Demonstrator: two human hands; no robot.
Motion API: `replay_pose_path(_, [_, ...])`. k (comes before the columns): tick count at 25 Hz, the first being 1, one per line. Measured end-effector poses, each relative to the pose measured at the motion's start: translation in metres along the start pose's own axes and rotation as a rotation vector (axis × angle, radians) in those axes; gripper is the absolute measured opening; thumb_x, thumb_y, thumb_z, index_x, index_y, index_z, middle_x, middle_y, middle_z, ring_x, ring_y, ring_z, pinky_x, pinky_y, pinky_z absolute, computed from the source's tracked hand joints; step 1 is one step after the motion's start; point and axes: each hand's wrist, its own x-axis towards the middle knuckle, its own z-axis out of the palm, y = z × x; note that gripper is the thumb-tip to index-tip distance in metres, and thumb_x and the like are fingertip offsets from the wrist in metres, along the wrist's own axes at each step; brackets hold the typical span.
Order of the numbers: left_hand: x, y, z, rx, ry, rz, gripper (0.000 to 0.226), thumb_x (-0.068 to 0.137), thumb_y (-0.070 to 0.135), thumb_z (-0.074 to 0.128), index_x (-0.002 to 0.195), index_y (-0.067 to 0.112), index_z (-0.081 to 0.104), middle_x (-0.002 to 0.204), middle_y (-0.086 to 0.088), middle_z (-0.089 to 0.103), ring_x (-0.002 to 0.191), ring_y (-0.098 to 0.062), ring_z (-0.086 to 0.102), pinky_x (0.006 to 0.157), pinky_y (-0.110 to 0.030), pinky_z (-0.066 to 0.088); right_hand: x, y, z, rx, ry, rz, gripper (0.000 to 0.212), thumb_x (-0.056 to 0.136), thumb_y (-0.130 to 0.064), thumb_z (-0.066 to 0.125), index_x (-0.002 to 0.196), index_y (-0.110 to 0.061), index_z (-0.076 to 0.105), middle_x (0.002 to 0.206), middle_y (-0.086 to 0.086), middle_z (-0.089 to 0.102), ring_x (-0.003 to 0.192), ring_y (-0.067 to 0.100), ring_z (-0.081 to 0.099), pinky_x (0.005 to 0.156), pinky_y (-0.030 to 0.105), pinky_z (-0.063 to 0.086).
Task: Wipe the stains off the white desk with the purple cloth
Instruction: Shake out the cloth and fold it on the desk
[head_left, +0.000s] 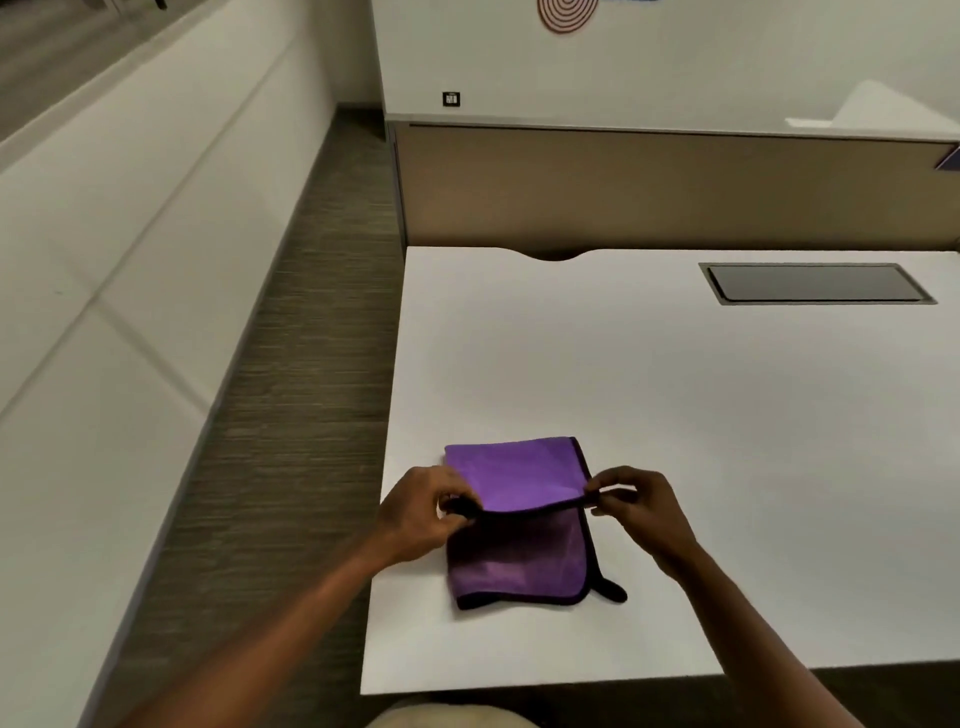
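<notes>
We are pinching the cloth (519, 519) by its dark hem, left hand (423, 512) and right hand (641, 506) each clamping one end; below our grips it is lying folded on the desk (675, 415). Keeping both pinches level should fold it squarely.

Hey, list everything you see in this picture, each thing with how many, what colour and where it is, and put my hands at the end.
cloth: one, purple with dark trim, folded, near left part of the desk, top layer lifted
desk: one, white, fills the centre and right
cable hatch: one, dark grey, set in the desk's far right
partition: one, tan, standing behind the desk
spiral mark: one, red, on the white wall above the partition
small tag: one, black, on the wall at left
carpet: one strip, brown-grey, left of the desk
left hand: pinching the cloth's lifted edge at its left end
right hand: pinching the same edge at its right end
</notes>
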Motion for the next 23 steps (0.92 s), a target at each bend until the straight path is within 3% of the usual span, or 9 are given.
replay_pose_path(3, [-0.019,-0.01,0.019,-0.046,-0.045,-0.024,0.021,0.077,0.014,0.085,0.092,0.028,0.08,0.083,0.024,0.068,0.075,0.002,0.065,0.065,-0.007,0.046,-0.016,0.015,0.004,0.009,0.004,0.033,0.027,0.085,0.011,0.067,0.083,-0.013,0.08,0.089,0.005,0.08,0.086,0.026,0.08,0.083,0.041,0.064])
replay_pose_path(6, [-0.037,-0.02,0.035,-0.051,-0.081,-0.043,0.02,0.078,0.025,0.084,0.094,0.034,0.078,0.087,0.021,0.069,0.079,-0.001,0.068,0.065,-0.01,0.049,-0.032,0.027,0.011,-0.02,0.043,0.06,0.015,0.091,-0.008,0.075,0.083,-0.02,0.08,0.083,0.004,0.08,0.076,0.024,0.079,0.077,0.043,0.064])
replay_pose_path(10, [-0.05,-0.023,0.043,0.017,-0.148,-0.081,0.035,0.075,0.065,0.081,0.095,0.037,0.077,0.087,0.025,0.069,0.082,0.002,0.067,0.066,-0.01,0.048,-0.049,0.041,0.022,-0.151,-0.033,0.083,0.015,0.092,-0.022,0.078,0.079,-0.027,0.078,0.08,-0.004,0.079,0.057,0.02,0.075,0.056,0.037,0.063])
replay_pose_path(12, [-0.041,-0.02,0.043,-0.019,-0.023,-0.11,0.042,0.076,0.07,0.078,0.093,0.032,0.079,0.084,0.024,0.07,0.078,0.001,0.067,0.065,-0.011,0.048,-0.041,0.04,0.023,-0.273,0.003,0.012,0.018,0.091,-0.024,0.079,0.076,-0.033,0.075,0.079,-0.011,0.077,0.055,0.007,0.072,0.055,0.026,0.057])
replay_pose_path(14, [-0.021,-0.017,0.04,0.037,0.149,-0.113,0.032,0.083,0.056,0.076,0.099,0.029,0.079,0.091,0.02,0.067,0.081,-0.001,0.064,0.071,-0.021,0.054,-0.024,0.03,0.028,-0.388,0.106,-0.092,0.023,0.088,-0.026,0.081,0.076,-0.042,0.071,0.076,-0.016,0.074,0.057,-0.006,0.065,0.06,0.013,0.045])
replay_pose_path(15, [-0.008,-0.017,0.038,0.09,0.199,-0.122,0.03,0.086,0.047,0.075,0.108,0.026,0.078,0.1,0.013,0.067,0.09,-0.005,0.063,0.078,-0.028,0.056,-0.015,0.022,0.033,-0.407,0.154,-0.132,0.02,0.087,-0.027,0.081,0.079,-0.043,0.07,0.078,-0.017,0.073,0.059,-0.006,0.064,0.062,0.014,0.045])
replay_pose_path(17, [0.017,-0.018,0.033,0.176,0.171,-0.19,0.041,0.091,0.036,0.072,0.129,0.023,0.069,0.124,0.002,0.062,0.117,-0.017,0.057,0.096,-0.035,0.053,0.005,0.009,0.044,-0.438,0.242,-0.158,0.017,0.085,-0.032,0.079,0.101,-0.037,0.074,0.096,-0.014,0.073,0.076,0.0,0.067,0.075,0.028,0.054])
replay_pose_path(20, [0.043,-0.022,0.032,0.283,-0.04,-0.311,0.057,0.094,0.036,0.068,0.148,0.023,0.052,0.147,-0.005,0.049,0.138,-0.024,0.043,0.113,-0.037,0.039,0.04,-0.001,0.054,-0.556,0.161,0.046,0.063,0.086,-0.041,0.075,0.143,-0.022,0.057,0.137,0.009,0.057,0.13,0.03,0.055,0.1,0.042,0.051])
replay_pose_path(23, [0.052,-0.023,0.031,0.366,-0.119,-0.317,0.056,0.092,0.04,0.069,0.144,0.024,0.055,0.139,-0.003,0.057,0.131,-0.025,0.048,0.111,-0.037,0.04,0.059,-0.002,0.056,-0.681,0.069,0.17,0.051,0.083,-0.048,0.074,0.122,-0.015,0.065,0.128,0.013,0.054,0.128,0.036,0.049,0.097,0.043,0.049])
